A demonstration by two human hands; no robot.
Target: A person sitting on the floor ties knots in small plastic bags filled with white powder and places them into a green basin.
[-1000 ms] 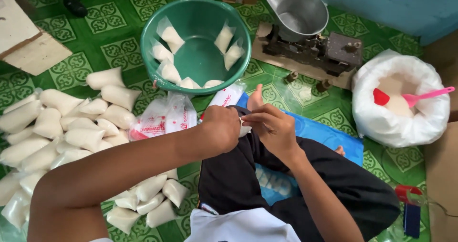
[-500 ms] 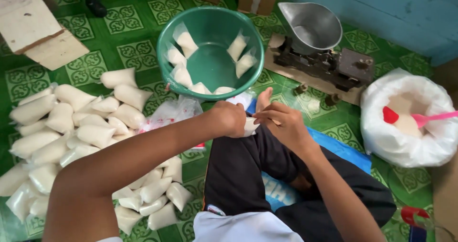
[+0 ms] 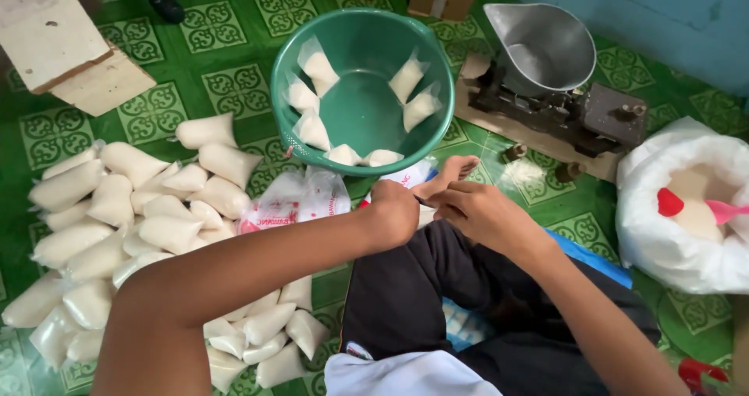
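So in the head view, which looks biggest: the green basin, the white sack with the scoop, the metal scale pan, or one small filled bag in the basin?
1. Green basin
2. White sack, though the frame edge cuts it off, so it may rival the basin
3. Metal scale pan
4. Small filled bag, clearly the smallest

Green patterned tile floor (image 3: pixel 179 103); blue wall (image 3: pixel 663 14) top right; pale wooden board (image 3: pixel 62 45) top left.

Item pinched between left hand (image 3: pixel 394 213) and right hand (image 3: pixel 476 213): hidden by fingers, unidentifiable. White sack (image 3: pixel 679 240) cut by right edge. Pile of filled bags (image 3: pixel 117 224) runs off left edge. Pink scoop (image 3: pixel 722 210) handle cropped.
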